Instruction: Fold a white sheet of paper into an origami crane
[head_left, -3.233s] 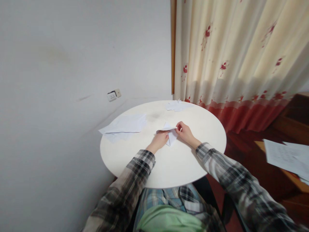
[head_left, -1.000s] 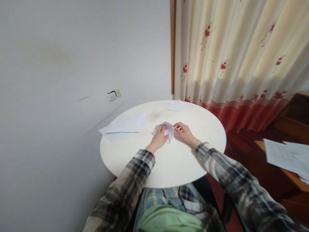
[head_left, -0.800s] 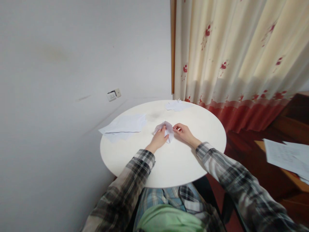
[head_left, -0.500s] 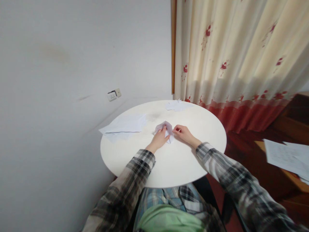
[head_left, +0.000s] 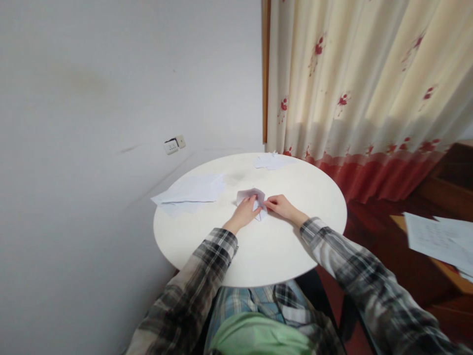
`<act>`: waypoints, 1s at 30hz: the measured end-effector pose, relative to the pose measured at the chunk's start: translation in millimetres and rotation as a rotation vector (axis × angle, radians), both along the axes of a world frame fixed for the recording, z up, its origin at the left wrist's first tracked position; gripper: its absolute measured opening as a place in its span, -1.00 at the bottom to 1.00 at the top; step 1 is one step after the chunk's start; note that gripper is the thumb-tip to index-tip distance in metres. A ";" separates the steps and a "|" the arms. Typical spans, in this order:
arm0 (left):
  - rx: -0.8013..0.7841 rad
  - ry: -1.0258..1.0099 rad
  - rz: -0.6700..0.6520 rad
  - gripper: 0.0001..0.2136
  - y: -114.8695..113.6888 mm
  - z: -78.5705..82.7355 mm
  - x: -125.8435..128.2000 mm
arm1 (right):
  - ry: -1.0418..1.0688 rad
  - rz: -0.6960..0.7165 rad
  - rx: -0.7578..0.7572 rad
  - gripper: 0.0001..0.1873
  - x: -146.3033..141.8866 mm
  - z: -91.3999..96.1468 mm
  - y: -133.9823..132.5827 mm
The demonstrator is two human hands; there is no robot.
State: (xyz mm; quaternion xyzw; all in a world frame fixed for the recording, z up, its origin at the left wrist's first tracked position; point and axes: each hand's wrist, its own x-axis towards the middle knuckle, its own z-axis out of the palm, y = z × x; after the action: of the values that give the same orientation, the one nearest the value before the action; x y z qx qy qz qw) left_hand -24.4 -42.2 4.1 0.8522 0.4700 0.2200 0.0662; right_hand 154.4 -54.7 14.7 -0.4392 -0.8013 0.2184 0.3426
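A small folded sheet of white paper (head_left: pixel 260 215) lies in the middle of the round white table (head_left: pixel 251 261), with a raised flap at its far side. My left hand (head_left: pixel 244 213) grips it from the left, fingers partly inside the fold and thumb across the front. At the right edge of the paper, my right hand (head_left: pixel 280 204) has thumb and index finger pinched together on it. The left fingertips are partly hidden by the paper.
A stack of white paper (head_left: pixel 192 188) lies on the table's left side. More folded paper pieces (head_left: pixel 271 160) sit at the far edge. Beyond are a wall socket (head_left: pixel 171 146) and a floral curtain (head_left: pixel 347 88). Written sheets (head_left: pixel 436 236) lie on wooden furniture at right.
My right fingers have closed in on the paper's right edge. The raised flap has tipped slightly lower and spread wider. My left hand has barely moved.
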 end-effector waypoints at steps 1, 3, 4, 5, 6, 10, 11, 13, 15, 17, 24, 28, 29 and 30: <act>0.007 0.005 -0.006 -0.58 0.0 0.0 0.1 | -0.004 0.004 -0.013 -0.53 0.1 -0.3 -0.2; 0.022 0.022 -0.028 -0.63 -0.2 0.4 0.2 | -0.005 0.012 -0.043 -0.51 0.2 -1.1 -0.6; 0.029 0.033 -0.040 -0.65 -0.3 0.5 0.2 | -0.003 0.016 -0.057 -0.51 0.3 -1.4 -0.8; 0.034 0.045 -0.049 -0.65 -0.3 0.6 0.2 | 0.001 0.020 -0.069 -0.51 0.4 -1.6 -1.0; 0.038 0.054 -0.052 -0.64 -0.2 0.5 0.2 | 0.004 0.024 -0.078 -0.51 0.5 -1.7 -1.2; 0.044 0.078 -0.040 -0.61 2.3 -2.0 0.2 | 0.009 0.048 -0.090 -0.54 0.9 -1.3 -1.7; 0.044 0.083 -0.040 -0.60 3.1 -2.9 0.2 | 0.011 0.054 -0.088 -0.56 0.9 -1.1 -1.8; 0.038 0.095 -0.040 -0.59 4.6 -4.2 0.2 | 0.022 0.067 -0.085 -0.59 1.0 -0.8 -2.0; 0.034 0.113 -0.040 -0.58 5.3 -4.6 0.4 | 0.034 0.082 -0.082 -0.62 1.0 -0.5 -2.3; 0.029 0.136 -0.048 -0.58 4.9 -3.8 0.8 | 0.041 0.090 -0.080 -0.63 1.0 -0.2 -2.6; 0.015 0.194 -0.063 -0.56 0.2 1.6 2.1 | 0.040 0.084 -0.060 -0.67 0.4 -0.7 -2.2; -0.002 0.203 -0.072 -0.59 -1.7 3.4 2.7 | 0.053 0.072 -0.058 -0.68 -0.3 -0.6 -2.8; -0.008 0.199 -0.077 -0.59 -2.1 3.6 2.7 | 0.053 0.069 -0.061 -0.68 -0.4 -0.3 -3.3; -0.014 0.189 -0.086 -0.59 -2.4 3.6 2.5 | 0.051 0.065 -0.063 -0.67 -0.5 0.1 -3.7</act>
State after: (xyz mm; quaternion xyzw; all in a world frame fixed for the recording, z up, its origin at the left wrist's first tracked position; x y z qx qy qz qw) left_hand -21.9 -44.6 7.6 0.8881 0.4387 0.1324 0.0367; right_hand 153.9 -58.5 14.9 -0.4177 -0.7989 0.2657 0.3417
